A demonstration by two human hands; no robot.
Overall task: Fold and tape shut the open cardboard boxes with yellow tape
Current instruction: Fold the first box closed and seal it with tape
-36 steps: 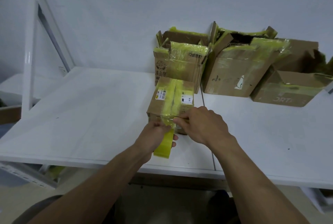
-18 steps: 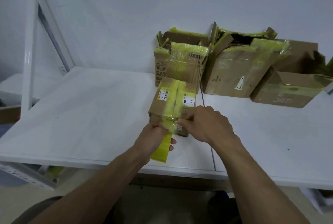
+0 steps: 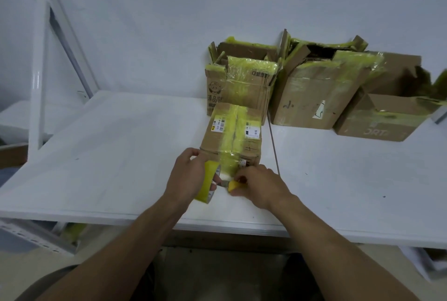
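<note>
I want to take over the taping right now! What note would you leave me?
Left hand grips the yellow tape roll at the small box's near face.
Right hand pinches a small yellow tool, maybe a cutter, beside the roll.
Done: small box's flaps are folded; tape runs along its top seam and down the front.
Left: probably free the tape from the roll, then the left back box, middle back box and right back box, flaps open.

Left hand (image 3: pixel 189 176) around yellow tape roll (image 3: pixel 208 185), right hand (image 3: pixel 260 185) around yellow cutter (image 3: pixel 232 185), beside taped box (image 3: pixel 232 136).
</note>
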